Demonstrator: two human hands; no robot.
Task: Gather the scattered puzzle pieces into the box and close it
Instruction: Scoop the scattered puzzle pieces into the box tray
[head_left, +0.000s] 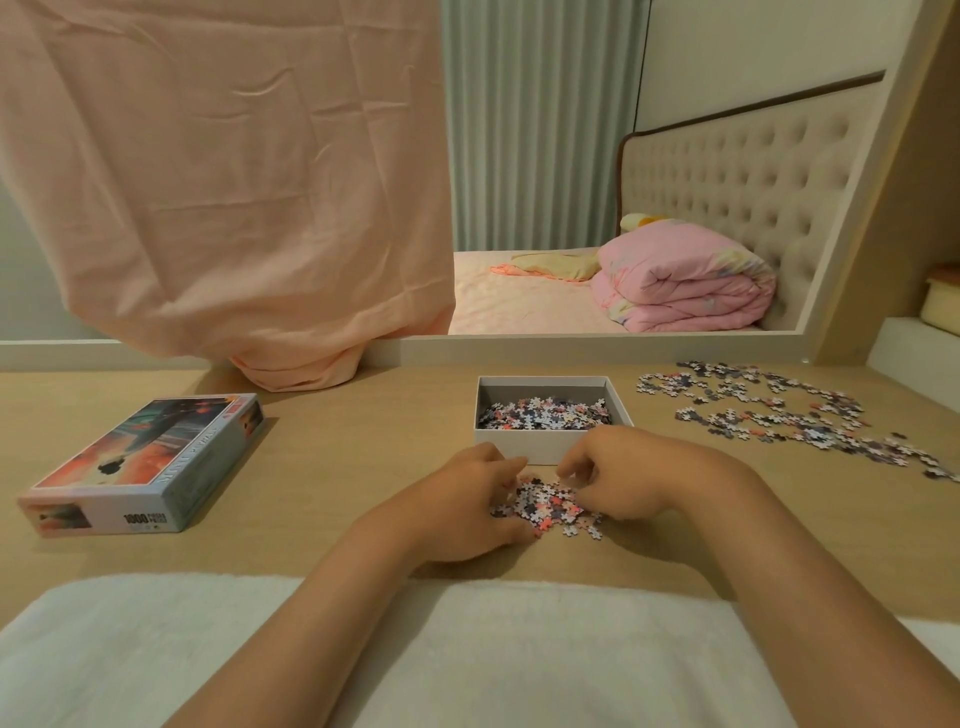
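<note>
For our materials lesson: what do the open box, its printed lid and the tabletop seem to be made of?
Open box: probably matte white cardboard; thin, straight walls. Printed lid: cardboard too, with a smooth picture print. Tabletop: smooth pale wood or wood-look laminate; which, the view cannot settle.

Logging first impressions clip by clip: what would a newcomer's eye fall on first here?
The left hand and right hand cupped round a pile of puzzle pieces at the table centre, just before the open white box, which is partly filled. Then the scattered pieces at the far right and the printed lid lying at the left.
</note>
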